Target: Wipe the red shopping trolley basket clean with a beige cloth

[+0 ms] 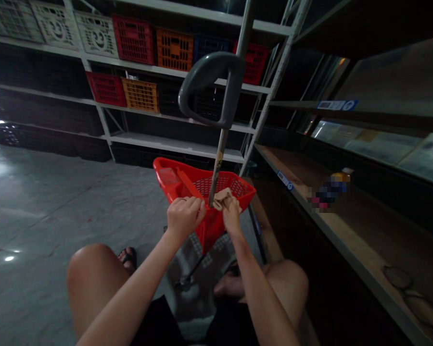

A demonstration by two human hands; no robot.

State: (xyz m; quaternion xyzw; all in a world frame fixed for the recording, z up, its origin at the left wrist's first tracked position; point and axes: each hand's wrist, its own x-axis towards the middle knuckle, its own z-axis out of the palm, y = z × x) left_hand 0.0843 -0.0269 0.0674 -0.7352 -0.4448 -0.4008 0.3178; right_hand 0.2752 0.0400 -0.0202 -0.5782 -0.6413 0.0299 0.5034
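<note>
A red plastic shopping cart basket [209,235] with perforated walls stands before my knees. My left hand [184,215] is closed over its near rim, left of a metal pole. In my right hand [232,215] is a crumpled tan cloth [222,198], pressed against the basket's rim just right of the pole. The metal pole [216,173] rises from the basket between my hands and carries a grey loop handle [231,96] higher up. My fingers hide part of the rim and cloth.
White shelving [173,144] at the back holds several crates, including an orange crate [175,50] and a red crate [133,39]. Close on my right, a wooden shelf [332,230] bears a bottle [341,178] and eyeglasses [411,293]. Grey floor [50,216] lies to the left.
</note>
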